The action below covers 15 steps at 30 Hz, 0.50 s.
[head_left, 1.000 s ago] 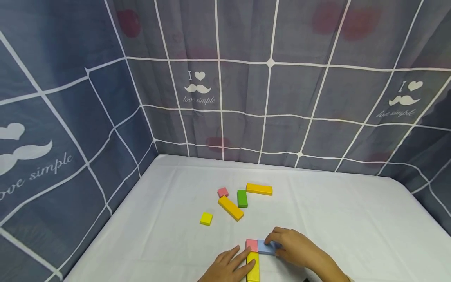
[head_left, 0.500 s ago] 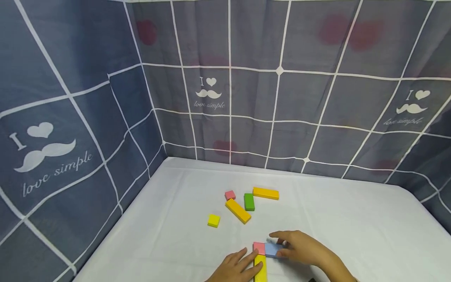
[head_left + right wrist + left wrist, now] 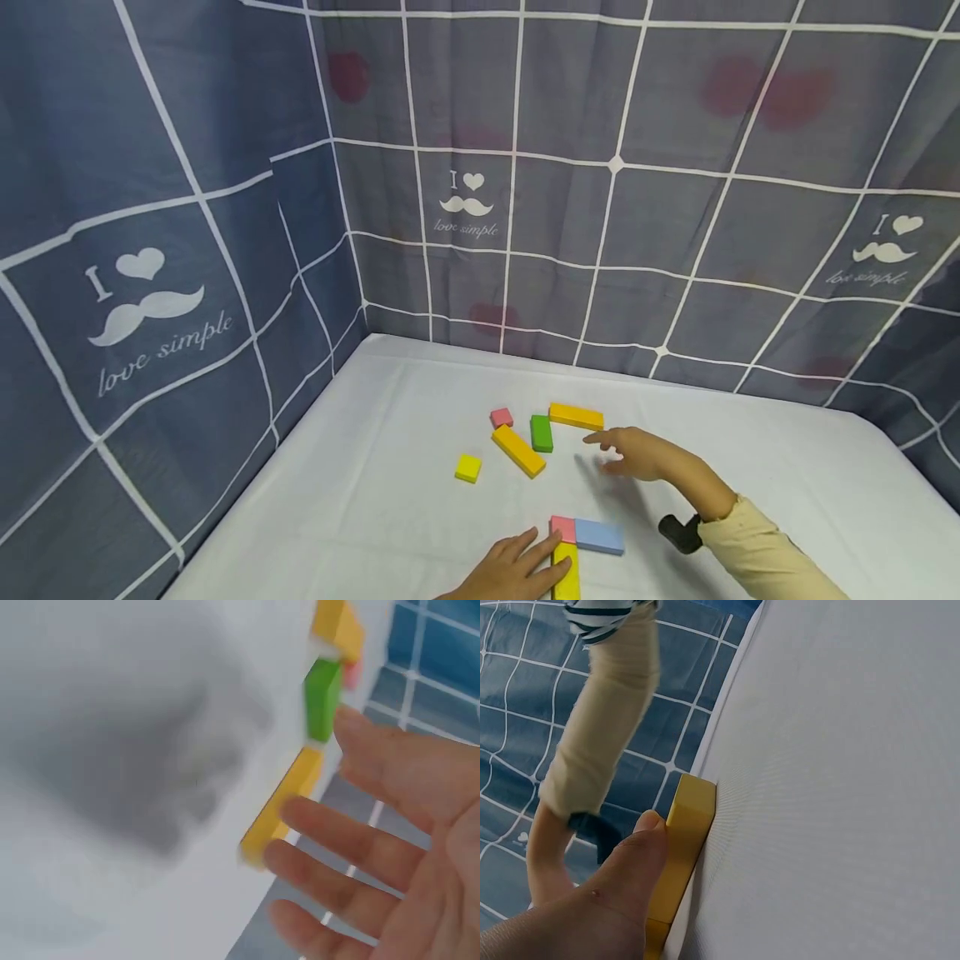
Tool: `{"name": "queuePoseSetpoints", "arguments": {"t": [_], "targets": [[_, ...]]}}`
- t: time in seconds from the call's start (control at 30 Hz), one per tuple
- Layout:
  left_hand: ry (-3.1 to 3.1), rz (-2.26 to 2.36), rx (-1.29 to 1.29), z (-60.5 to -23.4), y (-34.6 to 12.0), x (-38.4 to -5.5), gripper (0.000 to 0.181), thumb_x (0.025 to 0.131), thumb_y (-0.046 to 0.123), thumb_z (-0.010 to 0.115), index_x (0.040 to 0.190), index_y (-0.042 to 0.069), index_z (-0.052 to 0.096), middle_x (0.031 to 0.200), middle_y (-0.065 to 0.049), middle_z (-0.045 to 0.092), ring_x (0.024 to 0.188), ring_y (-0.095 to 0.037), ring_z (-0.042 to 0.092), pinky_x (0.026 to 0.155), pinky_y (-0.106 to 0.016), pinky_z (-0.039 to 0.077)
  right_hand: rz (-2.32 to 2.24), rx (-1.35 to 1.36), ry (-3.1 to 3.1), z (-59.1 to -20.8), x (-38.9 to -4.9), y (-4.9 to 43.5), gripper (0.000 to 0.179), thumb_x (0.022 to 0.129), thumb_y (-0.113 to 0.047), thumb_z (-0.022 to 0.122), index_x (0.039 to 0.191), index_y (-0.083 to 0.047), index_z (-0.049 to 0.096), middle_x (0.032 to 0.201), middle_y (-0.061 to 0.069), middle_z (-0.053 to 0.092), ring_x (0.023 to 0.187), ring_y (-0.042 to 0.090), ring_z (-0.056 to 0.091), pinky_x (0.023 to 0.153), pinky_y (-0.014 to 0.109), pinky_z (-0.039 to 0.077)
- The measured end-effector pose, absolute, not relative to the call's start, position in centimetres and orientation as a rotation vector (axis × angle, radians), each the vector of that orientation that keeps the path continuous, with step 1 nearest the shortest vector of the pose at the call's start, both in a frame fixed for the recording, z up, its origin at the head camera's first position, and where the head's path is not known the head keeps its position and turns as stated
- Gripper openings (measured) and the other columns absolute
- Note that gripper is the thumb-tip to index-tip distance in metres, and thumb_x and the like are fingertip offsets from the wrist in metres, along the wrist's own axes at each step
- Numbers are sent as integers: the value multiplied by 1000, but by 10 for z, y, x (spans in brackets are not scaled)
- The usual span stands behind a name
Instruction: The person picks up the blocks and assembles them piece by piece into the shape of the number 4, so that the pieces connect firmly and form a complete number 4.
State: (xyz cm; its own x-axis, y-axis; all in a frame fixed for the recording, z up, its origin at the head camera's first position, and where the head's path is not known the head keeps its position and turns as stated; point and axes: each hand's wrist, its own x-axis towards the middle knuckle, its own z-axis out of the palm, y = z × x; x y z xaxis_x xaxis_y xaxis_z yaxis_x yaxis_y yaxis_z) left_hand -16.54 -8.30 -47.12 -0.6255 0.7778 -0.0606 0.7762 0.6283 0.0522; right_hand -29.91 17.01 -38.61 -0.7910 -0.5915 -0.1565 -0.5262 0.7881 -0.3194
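Observation:
My left hand [image 3: 512, 568] lies with its fingertips on the small pink block [image 3: 563, 525] and the long yellow block [image 3: 567, 575]. In the left wrist view its thumb [image 3: 641, 851] touches the yellow block's side. A light blue block [image 3: 599, 537] sits against the pink one, so the three form a corner. My right hand [image 3: 637, 452] hovers over the table with spread fingers and holds nothing. Nearest to it lies the far orange block [image 3: 576, 416], also beyond the fingers in the right wrist view. A green block [image 3: 542, 434] lies just left of that orange one.
A second orange block [image 3: 519, 452] lies slantwise left of the green one. Near it are a loose pink block [image 3: 501, 417] and a small yellow block [image 3: 468, 468]. Checked curtains [image 3: 555, 208] border the white table [image 3: 360, 517] at the back and left.
My right hand has let go of the light blue block and moved away across the table toward the far orange block. The left hand stays on the pink and yellow blocks. The head view shifted slightly.

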Motion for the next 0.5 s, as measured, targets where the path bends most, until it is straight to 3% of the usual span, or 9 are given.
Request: {"name": "queuePoseSetpoints", "arguments": {"t": [0.13,0.33,0.5], "targets": [[2818,-34,1333,-474,-80,-163,81,79,82,31,148,39,24,153,18,27,142,-9,29,108,-40,41,-133,-796,2868,-388,-322,167,55,80,-3,70,132,-8,54,125,20,59,108,38,58,90,54,49],[2861,-147,1267,-481,-76,-161,83,75,86,35,145,45,21,153,20,26,141,-8,30,107,-39,41,93,-844,2947,-398,-345,165,67,77,12,65,137,-12,48,132,18,55,109,38,57,87,54,49],[2855,-297,1281,-485,-77,-160,86,73,88,32,146,47,11,154,24,20,144,-6,22,111,-39,36,60,-898,2962,-406,-354,162,64,78,10,65,136,-11,49,131,18,56,107,39,58,87,55,49]]}}
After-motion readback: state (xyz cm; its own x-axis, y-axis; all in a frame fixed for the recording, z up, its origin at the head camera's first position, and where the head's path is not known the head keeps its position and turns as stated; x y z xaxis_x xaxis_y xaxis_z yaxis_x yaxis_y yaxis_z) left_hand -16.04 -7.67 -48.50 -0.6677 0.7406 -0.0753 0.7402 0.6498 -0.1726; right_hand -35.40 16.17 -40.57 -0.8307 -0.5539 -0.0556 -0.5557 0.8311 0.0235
